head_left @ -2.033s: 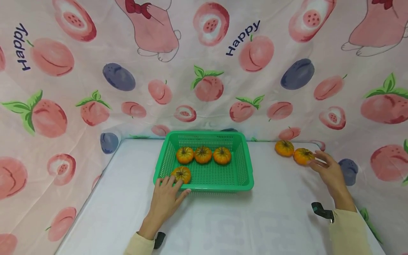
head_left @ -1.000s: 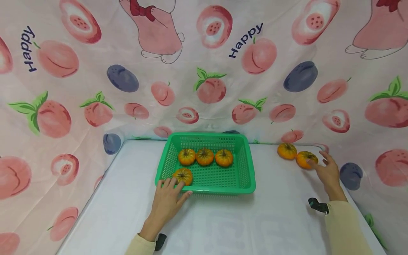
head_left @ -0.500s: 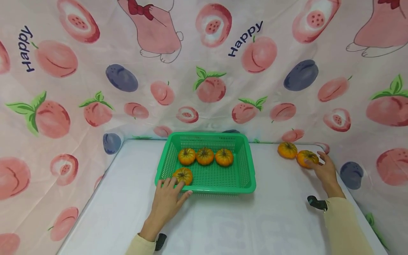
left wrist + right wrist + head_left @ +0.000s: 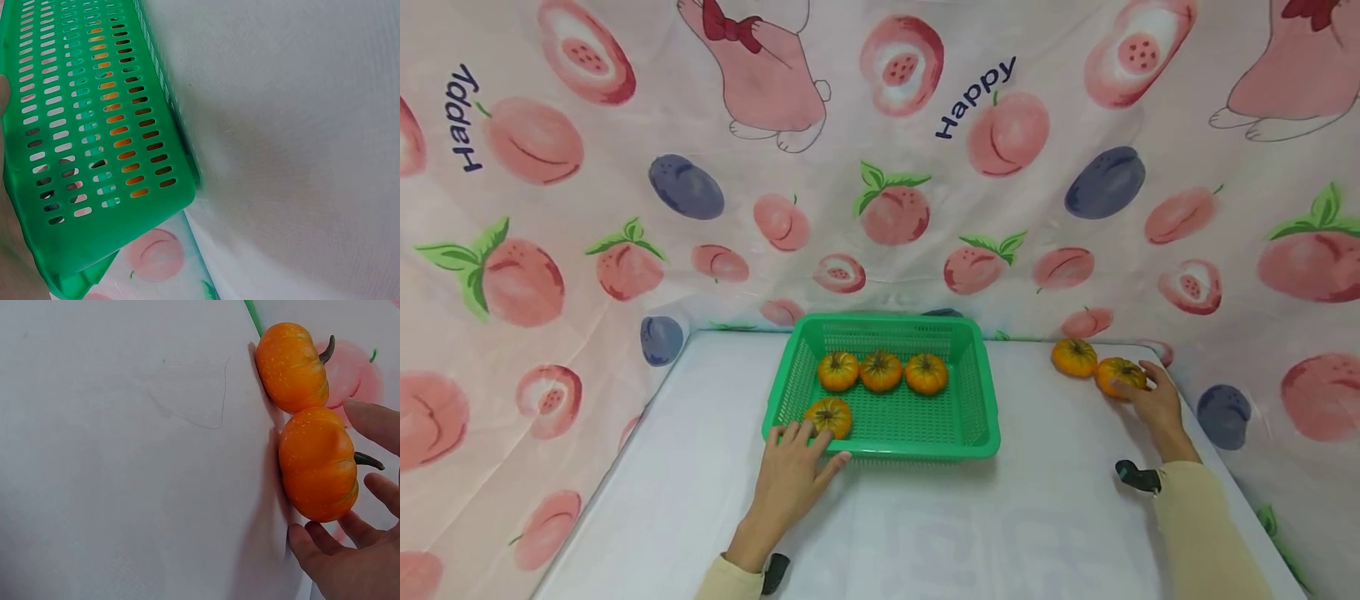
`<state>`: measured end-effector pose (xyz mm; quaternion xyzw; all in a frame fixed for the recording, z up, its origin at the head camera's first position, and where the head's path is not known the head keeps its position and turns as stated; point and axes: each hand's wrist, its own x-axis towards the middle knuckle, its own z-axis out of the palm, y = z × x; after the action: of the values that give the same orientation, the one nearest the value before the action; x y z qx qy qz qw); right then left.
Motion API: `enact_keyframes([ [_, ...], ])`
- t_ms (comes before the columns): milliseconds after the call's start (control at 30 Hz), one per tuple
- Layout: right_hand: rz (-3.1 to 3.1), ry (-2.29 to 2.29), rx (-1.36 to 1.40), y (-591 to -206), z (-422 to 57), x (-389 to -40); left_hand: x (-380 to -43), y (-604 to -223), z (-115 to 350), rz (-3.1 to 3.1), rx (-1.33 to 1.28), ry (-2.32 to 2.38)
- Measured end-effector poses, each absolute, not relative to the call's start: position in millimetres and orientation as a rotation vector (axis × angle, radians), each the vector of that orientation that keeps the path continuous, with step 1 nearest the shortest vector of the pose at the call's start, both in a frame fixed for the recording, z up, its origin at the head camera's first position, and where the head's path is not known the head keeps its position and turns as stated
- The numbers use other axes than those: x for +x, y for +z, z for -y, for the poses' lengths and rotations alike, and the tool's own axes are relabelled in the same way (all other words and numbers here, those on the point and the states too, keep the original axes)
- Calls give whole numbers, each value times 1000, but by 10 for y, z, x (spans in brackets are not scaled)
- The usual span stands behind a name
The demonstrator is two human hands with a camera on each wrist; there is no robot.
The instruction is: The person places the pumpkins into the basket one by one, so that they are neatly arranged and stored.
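In the head view, a green plastic basket (image 4: 880,450) holds several small orange pumpkins, three in a row at the back and one pumpkin (image 4: 829,417) at the front left. My left hand (image 4: 790,479) rests on the basket's near rim at its left corner, fingertips over the edge and thumb out to the side. Toward the back right, my right hand (image 4: 1156,404) is around a pumpkin (image 4: 319,465), its fingers spread loosely. The right wrist view has the fingertips close under that pumpkin and the thumb apart from it. Another pumpkin (image 4: 292,365) sits against it.
A white-covered table (image 4: 940,533) bears everything. Behind and at both sides hangs a curtain (image 4: 895,150) printed with peaches and rabbits. The basket's slotted wall (image 4: 94,125) fills the left of the left wrist view, with orange showing through the holes.
My right forearm has shifted slightly left, and the right hand has come closer around the nearer pumpkin. The left hand, the basket and the pumpkins stay in place.
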<state>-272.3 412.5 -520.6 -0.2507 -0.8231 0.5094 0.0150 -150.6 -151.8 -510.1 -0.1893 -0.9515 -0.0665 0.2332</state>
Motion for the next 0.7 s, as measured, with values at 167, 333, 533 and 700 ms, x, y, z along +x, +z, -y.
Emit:
enact_keyframes([
  [167, 2572, 1579, -783, -5239, -4128, -2739, -1499, -5113, 1532, 2608, -526, -186],
  [333, 2580, 1564, -781, -5290, -4157, -2713, -1489, -5100, 1521, 2613, -532, -203],
  [533, 2577, 1549, -795, -5327, -4156, -2717, -1490, -5112, 1523, 2601, -532, -187],
  [700, 2570, 1541, -813, -5305, -4139, -2735, -1499, -5115, 1529, 2603, -525, -178],
])
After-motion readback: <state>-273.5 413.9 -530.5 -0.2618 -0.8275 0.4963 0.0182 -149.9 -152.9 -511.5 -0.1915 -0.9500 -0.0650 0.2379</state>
